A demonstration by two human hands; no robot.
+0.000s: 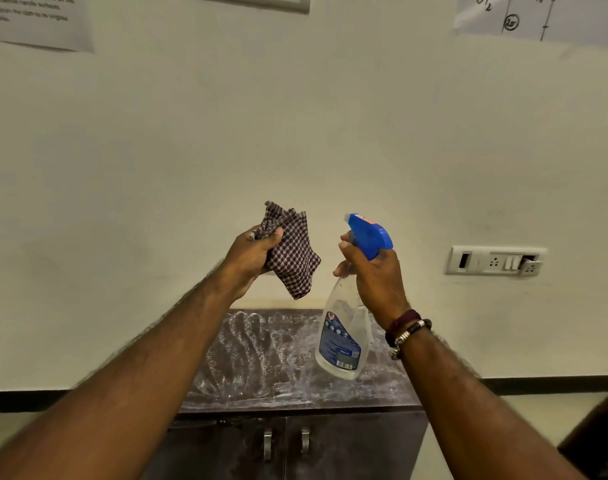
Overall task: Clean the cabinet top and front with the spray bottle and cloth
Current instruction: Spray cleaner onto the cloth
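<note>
My left hand (252, 256) grips a folded checked cloth (292, 251) and holds it up in front of the wall. My right hand (375, 275) is closed around the neck of a clear spray bottle (344, 337) with a blue trigger head (370, 233); the nozzle points left, toward the cloth, a short gap away. Both are held above a dark brown cabinet top (261, 362), which carries whitish wet streaks. Below it, the cabinet front (358, 445) has two doors with metal handles (286, 441).
A cream wall stands right behind the cabinet. A white switch and socket panel (494, 260) sits on the wall to the right. Papers (36, 19) are taped high on the wall at both corners. A dark object (596, 441) shows at the lower right edge.
</note>
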